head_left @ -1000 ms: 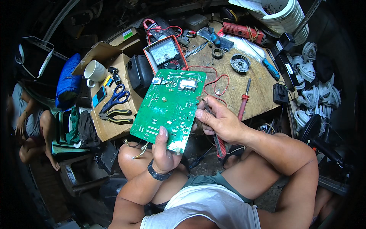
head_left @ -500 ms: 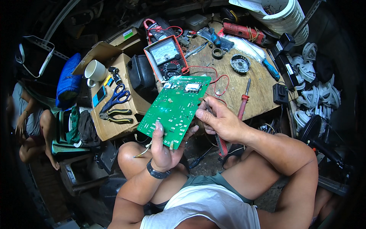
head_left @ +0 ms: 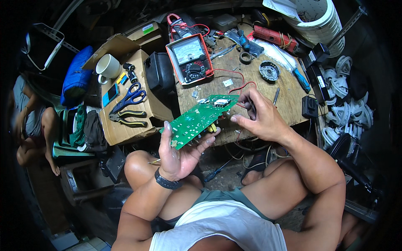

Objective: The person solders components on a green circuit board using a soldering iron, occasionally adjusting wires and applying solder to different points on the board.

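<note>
A green circuit board [head_left: 197, 119] is held tilted above my lap, its solder side up. My left hand [head_left: 176, 157] grips its near left end, thumb on the near edge and fingers beneath. A yellow component [head_left: 212, 128] shows under the board. At the board's far right corner is my right hand [head_left: 261, 117], its fingers curled round something slim and dark that I cannot make out. A red wire runs from the analog multimeter [head_left: 190, 58] toward this hand. Behind the hand, a pointed metal tip [head_left: 277, 95] lies on the wooden table [head_left: 226, 77].
At left, a cardboard box [head_left: 125, 136] bears a mug [head_left: 109, 67], scissors [head_left: 130, 98] and pliers [head_left: 130, 118]. A clamp meter [head_left: 178, 25], tape roll [head_left: 245, 58], round metal part [head_left: 269, 71] and screwdriver [head_left: 300, 79] lie on the table. Another person [head_left: 33, 125] sits far left.
The board has tipped to a flatter angle, showing parts beneath it. My right hand has turned and risen; the red probe that hung below it is out of sight. The view has shifted slightly.
</note>
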A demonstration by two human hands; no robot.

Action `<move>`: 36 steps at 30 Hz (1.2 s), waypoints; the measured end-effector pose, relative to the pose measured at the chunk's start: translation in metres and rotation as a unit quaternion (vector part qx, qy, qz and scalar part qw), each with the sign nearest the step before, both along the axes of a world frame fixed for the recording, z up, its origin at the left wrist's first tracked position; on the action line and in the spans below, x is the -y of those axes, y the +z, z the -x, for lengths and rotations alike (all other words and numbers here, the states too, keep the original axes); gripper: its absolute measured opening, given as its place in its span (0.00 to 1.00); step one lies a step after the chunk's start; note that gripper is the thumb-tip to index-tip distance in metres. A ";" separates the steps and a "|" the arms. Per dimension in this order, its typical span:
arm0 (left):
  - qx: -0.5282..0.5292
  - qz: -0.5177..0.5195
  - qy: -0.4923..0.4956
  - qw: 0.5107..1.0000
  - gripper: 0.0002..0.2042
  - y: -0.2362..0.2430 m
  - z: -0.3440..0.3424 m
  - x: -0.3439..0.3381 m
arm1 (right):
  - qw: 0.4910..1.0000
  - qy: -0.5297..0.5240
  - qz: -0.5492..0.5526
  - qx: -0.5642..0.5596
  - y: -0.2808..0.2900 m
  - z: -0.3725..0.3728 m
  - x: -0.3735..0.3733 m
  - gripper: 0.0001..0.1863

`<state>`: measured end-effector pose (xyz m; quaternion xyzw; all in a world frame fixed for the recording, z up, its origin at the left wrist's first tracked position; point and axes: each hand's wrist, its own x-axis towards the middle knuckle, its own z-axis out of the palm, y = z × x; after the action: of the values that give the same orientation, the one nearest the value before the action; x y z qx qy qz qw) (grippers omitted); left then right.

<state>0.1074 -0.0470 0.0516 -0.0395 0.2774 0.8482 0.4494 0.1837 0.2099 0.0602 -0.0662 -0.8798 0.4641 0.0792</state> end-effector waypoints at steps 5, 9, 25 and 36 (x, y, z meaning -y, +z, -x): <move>0.082 -0.030 0.009 0.996 0.45 -0.002 0.005 0.005 | 0.997 0.022 -0.053 -0.050 0.001 0.002 0.005 0.25; 0.087 -0.077 -0.004 0.993 0.46 -0.001 0.006 0.006 | 0.994 0.008 -0.076 -0.084 -0.012 0.006 0.003 0.20; 0.067 -0.061 -0.003 0.996 0.53 -0.004 0.005 0.009 | 0.991 0.005 -0.091 -0.102 -0.012 0.005 0.007 0.12; -0.207 -0.031 -0.093 0.973 0.65 -0.033 -0.004 0.011 | 0.985 -0.014 -0.107 -0.133 -0.012 0.005 0.014 0.11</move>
<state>0.1116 -0.0577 0.0183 0.1767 0.3403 0.8005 0.4607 0.1786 0.1956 0.0480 -0.0073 -0.9049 0.3706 0.2090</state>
